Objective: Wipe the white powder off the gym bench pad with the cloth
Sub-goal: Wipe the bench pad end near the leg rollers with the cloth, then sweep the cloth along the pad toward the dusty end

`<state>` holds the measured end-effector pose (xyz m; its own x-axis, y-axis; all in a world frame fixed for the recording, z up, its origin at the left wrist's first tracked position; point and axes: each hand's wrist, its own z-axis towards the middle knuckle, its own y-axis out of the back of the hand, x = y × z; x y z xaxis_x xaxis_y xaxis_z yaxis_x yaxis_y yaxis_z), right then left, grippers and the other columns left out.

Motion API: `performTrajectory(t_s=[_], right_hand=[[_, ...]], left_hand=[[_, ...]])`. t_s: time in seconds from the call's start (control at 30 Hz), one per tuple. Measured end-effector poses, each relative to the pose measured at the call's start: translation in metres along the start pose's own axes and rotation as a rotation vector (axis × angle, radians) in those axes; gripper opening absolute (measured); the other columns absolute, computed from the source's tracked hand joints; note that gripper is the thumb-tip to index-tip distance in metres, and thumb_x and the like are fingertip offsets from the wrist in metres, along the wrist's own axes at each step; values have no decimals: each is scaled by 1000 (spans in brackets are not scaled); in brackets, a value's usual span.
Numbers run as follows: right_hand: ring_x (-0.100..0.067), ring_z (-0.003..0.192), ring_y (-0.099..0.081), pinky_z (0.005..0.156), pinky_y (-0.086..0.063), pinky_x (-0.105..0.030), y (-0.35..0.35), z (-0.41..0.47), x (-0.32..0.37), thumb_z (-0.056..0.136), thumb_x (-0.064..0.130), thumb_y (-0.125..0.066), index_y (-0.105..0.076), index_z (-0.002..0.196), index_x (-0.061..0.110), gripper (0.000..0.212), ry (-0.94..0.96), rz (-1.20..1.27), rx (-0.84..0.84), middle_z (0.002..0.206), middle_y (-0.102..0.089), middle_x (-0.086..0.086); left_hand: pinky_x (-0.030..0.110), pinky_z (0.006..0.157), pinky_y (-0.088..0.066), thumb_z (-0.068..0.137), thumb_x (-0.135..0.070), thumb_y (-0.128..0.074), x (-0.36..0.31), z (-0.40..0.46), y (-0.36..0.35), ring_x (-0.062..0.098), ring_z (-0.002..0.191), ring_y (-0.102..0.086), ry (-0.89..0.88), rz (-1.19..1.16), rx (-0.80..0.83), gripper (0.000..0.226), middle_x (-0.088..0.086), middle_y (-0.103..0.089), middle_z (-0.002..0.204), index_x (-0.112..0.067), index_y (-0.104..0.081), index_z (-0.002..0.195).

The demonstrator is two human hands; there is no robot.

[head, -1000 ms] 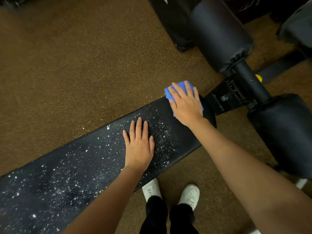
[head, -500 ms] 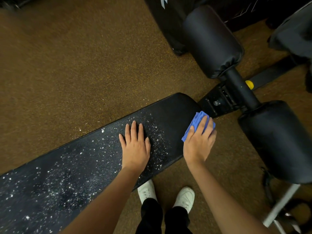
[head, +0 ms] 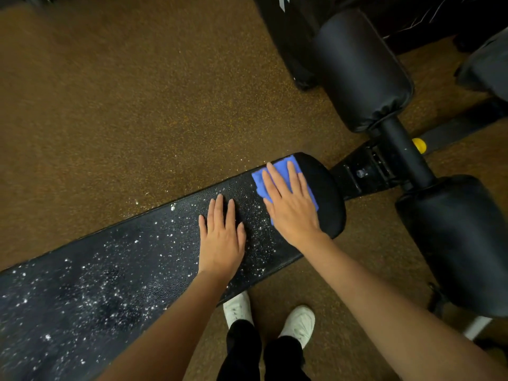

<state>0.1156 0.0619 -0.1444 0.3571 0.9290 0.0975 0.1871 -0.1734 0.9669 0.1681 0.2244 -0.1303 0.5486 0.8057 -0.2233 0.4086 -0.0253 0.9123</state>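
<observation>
A long black bench pad (head: pixel 327 193) runs from the lower left to the middle right. White powder (head: pixel 90 292) speckles most of it; the rounded right end looks dark and clean. My right hand (head: pixel 291 207) lies flat on a blue cloth (head: pixel 259 181), pressing it onto the pad near the far edge of that right end. My left hand (head: pixel 221 237) rests palm down on the powdered pad just left of the cloth, fingers slightly apart, holding nothing.
Two black roller pads (head: pixel 360 70) (head: pixel 453 243) on a black bar (head: pixel 404 149) stand right of the bench end, with a yellow knob (head: pixel 418 145) behind. Brown speckled floor (head: pixel 123 105) surrounds the bench. My white shoes (head: pixel 298 323) stand below the pad's near edge.
My right hand has carried the cloth from the pad's near right edge back up onto its top at the far edge. The left hand has stayed in place.
</observation>
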Motion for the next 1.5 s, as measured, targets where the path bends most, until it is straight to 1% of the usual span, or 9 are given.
performTrajectory(t_s=[0.23,0.33,0.5,0.8,0.9,1.0,1.2,1.4,1.5], right_hand=[[-41,143,-1,114,-7,-52,7,24,-9,99,34,-25,-11,150,14,56,-290,56,-25,158,-7,-4],[-40,143,-5,114,-6,-51,7,26,12,99,34,-28,-18,149,13,55,-153,67,-19,158,-14,-3],[-38,138,-27,108,-29,-51,3,-1,24,92,35,-22,-36,143,12,58,80,3,48,151,-32,-4],[-39,143,1,115,-5,-51,7,20,14,99,36,-19,-12,150,12,57,-210,73,38,158,-7,-4],[-38,143,-8,114,-9,-50,11,17,24,95,39,-17,-22,148,12,59,-62,116,55,157,-18,-4],[-29,145,9,115,4,-43,17,6,26,99,41,-27,-9,150,18,59,136,240,99,159,-1,-1],[-25,144,10,116,-4,-48,19,-35,-28,97,24,-37,-14,149,17,57,-185,376,-18,158,-2,-3],[-18,139,18,115,3,-42,4,-44,-40,98,23,-37,-10,150,18,58,-171,321,57,158,4,-2],[-19,140,17,114,6,-41,-2,-44,-35,100,31,-29,-3,148,20,56,-204,326,42,157,7,0]], left_hand=[[39,114,6,85,-46,8,10,-6,1,21,143,11,30,3,9,74,6,5,157,-10,-5,148],[37,114,5,86,-45,7,12,-7,0,22,143,8,25,-16,-4,73,8,3,156,-7,-7,147],[36,114,4,87,-43,6,15,-11,-1,22,143,6,29,-14,-13,71,8,0,156,-6,-8,147],[34,114,8,86,-43,8,18,-11,-1,19,143,10,23,-11,-2,71,7,4,156,-8,-3,147],[35,115,3,88,-42,5,14,-11,1,20,143,5,33,-89,-37,70,8,-3,156,-7,-8,147],[40,116,-3,88,-41,0,5,-6,11,22,144,-3,106,-185,-142,70,10,-10,156,-5,-16,146],[44,114,-2,88,-40,0,-46,29,29,26,144,-2,80,-185,-197,68,10,-10,156,-9,-19,146],[57,103,-31,88,-44,-19,-106,55,-11,41,132,-35,263,-5,-128,62,19,-40,143,-14,-44,137],[57,102,-32,88,-42,-20,-105,61,-19,40,130,-38,318,44,-145,60,17,-42,142,-15,-44,137]])
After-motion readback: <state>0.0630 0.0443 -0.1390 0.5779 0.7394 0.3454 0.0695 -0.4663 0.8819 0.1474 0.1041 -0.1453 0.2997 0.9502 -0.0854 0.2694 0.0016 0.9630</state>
